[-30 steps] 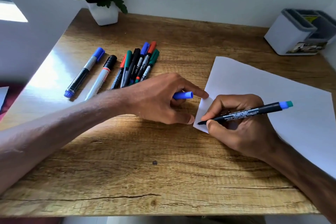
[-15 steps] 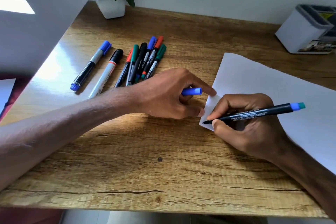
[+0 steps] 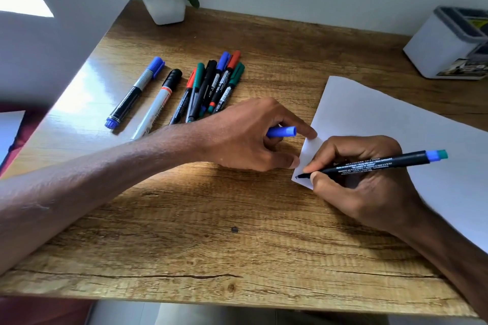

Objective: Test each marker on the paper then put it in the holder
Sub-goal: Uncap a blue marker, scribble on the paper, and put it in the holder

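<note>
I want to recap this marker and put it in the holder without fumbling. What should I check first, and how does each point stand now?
1. Marker gripped by right hand: ok.
2. Test mark on paper: ok, a small dark stroke at the tip.
3. Cap ready in left hand: ok.
4. Paper steadied at its corner by left hand: ok.
5. Room in holder: cannot tell, its inside is barely seen.
6. Other markers put away: not ok, they lie on the table.
</note>
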